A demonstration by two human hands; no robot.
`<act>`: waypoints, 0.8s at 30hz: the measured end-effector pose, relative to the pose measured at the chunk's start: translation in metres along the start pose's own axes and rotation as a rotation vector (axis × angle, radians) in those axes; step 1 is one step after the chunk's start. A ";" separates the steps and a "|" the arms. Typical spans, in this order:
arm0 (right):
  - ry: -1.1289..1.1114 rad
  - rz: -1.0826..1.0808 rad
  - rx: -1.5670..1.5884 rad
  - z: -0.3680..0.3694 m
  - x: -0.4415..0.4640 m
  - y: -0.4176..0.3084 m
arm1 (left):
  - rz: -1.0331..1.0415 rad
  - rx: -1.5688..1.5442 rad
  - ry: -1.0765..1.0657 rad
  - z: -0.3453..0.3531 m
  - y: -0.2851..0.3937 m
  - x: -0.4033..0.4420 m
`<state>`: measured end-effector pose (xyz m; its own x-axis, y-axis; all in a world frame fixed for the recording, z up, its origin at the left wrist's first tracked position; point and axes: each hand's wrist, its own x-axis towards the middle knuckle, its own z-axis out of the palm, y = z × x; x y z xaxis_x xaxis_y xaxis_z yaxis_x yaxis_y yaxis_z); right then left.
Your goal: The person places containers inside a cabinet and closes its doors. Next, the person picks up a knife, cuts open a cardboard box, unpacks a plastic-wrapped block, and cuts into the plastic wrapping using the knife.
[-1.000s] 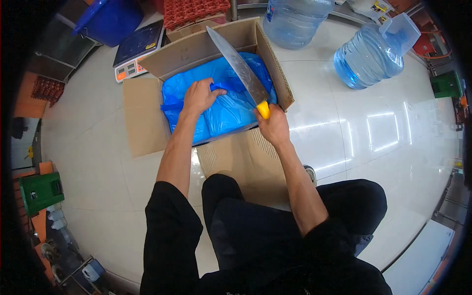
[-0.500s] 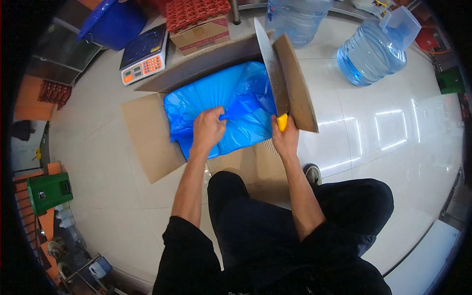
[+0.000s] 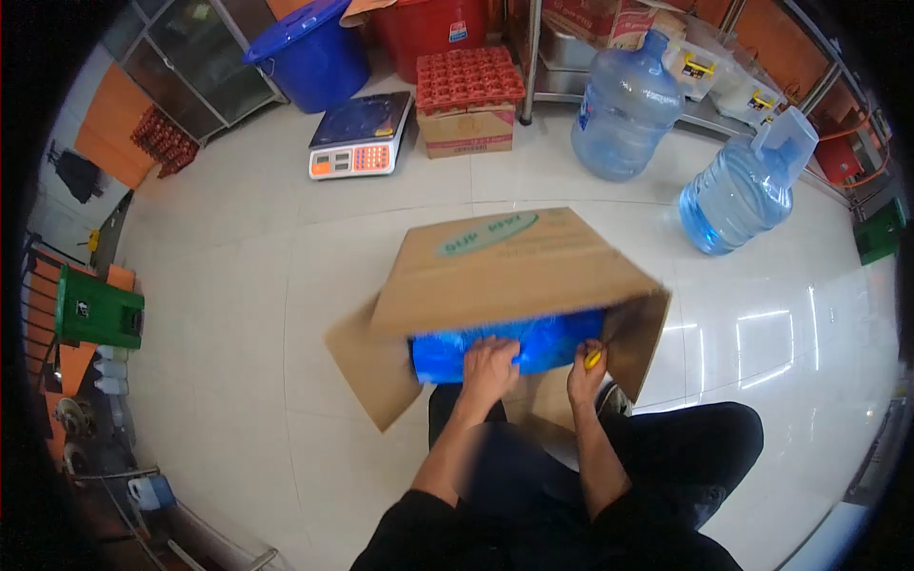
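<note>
A cardboard box (image 3: 514, 271) is tipped toward me, its opening facing my legs and one side with green print turned up. Inside it shows a shiny blue plastic bag (image 3: 562, 331). My left hand (image 3: 488, 371) is closed on the gathered plastic, at the middle of the opening. At the opening's right end, my right hand (image 3: 584, 383) is wrapped round the yellow handle of a knife (image 3: 594, 359). The blade is out of sight behind the box's right flap. Whether those fingers also pinch the bag I cannot tell.
Beyond the box stand a digital scale (image 3: 360, 138), a carton (image 3: 468, 133) topped with red egg trays (image 3: 469, 78), and blue (image 3: 309, 62) and red tubs (image 3: 433, 33). Two water jugs (image 3: 624, 114) are at the right back. A green bin (image 3: 100, 309) sits at left.
The box has tipped over toward me, so its far side now faces up and most of the bag is covered. Both hands stay at the bag; the knife blade has gone from sight.
</note>
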<state>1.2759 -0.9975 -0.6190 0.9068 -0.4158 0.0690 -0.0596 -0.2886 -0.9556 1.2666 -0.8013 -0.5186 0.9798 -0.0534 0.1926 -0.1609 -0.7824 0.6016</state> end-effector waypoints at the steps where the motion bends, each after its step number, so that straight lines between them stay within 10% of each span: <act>1: 0.006 -0.001 -0.031 -0.002 -0.007 0.002 | -0.121 -0.006 -0.160 0.003 0.000 -0.010; 4: -0.021 0.145 -0.196 -0.012 -0.027 -0.006 | 0.048 0.115 0.165 0.018 0.002 -0.028; 8: -0.104 0.240 -0.128 -0.017 -0.026 0.041 | -0.204 -0.238 -0.098 0.034 -0.016 -0.027; 24: -0.113 0.131 -0.261 0.003 0.010 -0.040 | -0.293 -0.064 -0.096 0.009 -0.014 0.017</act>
<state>1.2887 -0.9877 -0.5805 0.9241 -0.3700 -0.0961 -0.2710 -0.4568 -0.8473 1.2863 -0.7965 -0.5305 0.9918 0.1077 -0.0688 0.1260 -0.7327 0.6687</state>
